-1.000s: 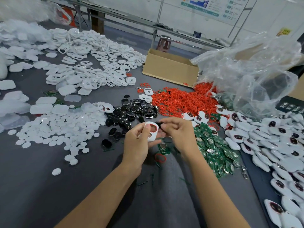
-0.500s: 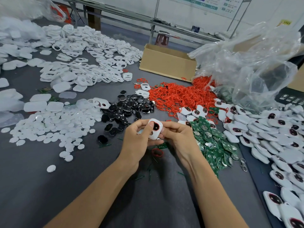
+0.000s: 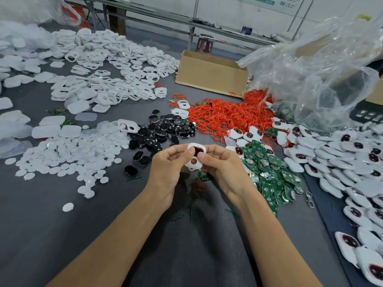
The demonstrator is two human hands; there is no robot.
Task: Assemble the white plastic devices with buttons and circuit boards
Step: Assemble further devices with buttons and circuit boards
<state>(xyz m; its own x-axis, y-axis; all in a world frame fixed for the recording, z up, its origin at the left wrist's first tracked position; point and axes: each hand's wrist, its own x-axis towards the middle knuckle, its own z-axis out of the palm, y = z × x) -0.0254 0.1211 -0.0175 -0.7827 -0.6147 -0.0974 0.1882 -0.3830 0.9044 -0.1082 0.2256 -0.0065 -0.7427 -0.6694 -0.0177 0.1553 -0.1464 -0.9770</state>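
Grey matting covers the wide work table (image 3: 51, 235), with a pale wall and a metal rail at the far side. A big clear plastic bag (image 3: 310, 79) bulges at far right, with a cardboard box (image 3: 211, 73) just left of it. White plastic frames (image 3: 107, 65) spread in a broad heap across the far left. Finished white devices (image 3: 342, 162) with dark buttons lie piled along the right edge. Red rings (image 3: 228, 117) form a bright mound in the middle distance, and white discs (image 3: 68, 158) are scattered at left. Green circuit boards (image 3: 269, 172) lie heaped right of the hands, and black buttons (image 3: 165, 131) cluster just beyond them.

Near the centre, the left hand (image 3: 165, 170) and the right hand (image 3: 226, 170) meet above the table. Both pinch one white shell (image 3: 194, 157) between thumb and curled fingers. The shell stands tilted, with a dark red-rimmed button in its upper opening and a round hole lower down; the right thumb rests on its face. One circuit board (image 3: 204, 176) and a single red ring (image 3: 200, 185) lie on the matting just below the hands.
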